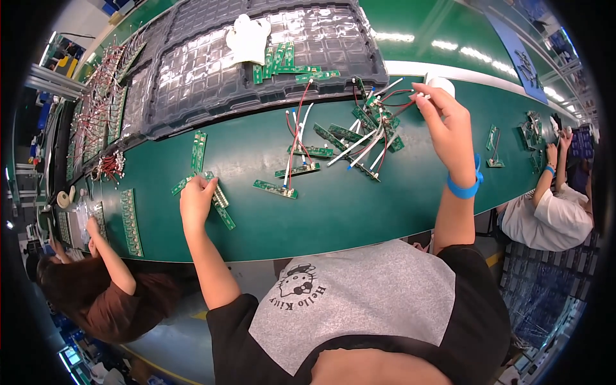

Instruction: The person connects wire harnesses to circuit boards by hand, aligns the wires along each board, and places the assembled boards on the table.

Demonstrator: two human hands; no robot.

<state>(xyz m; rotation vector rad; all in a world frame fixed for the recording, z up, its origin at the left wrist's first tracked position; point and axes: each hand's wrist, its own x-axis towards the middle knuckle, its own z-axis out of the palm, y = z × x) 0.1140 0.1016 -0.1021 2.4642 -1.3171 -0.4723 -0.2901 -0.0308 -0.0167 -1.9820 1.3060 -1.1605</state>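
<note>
Head: right hand [450, 129] farther forward

Long green bench [295, 224]; grey flr [176, 340] w/ yellow line [156, 366] below near edge; glossy green surface [417, 18] beyond far edge, w/ white light streaks [444, 45].

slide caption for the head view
Left hand on green circuit boards, right hand pinching a white connector above a green workbench.

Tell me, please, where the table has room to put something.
The glossy green tabletop looks bare at its near edge, between the left hand and right forearm, and between the left hand and the long green circuit panel. It is crowded left of the right hand, with thin green boards and red and white wires.
</note>
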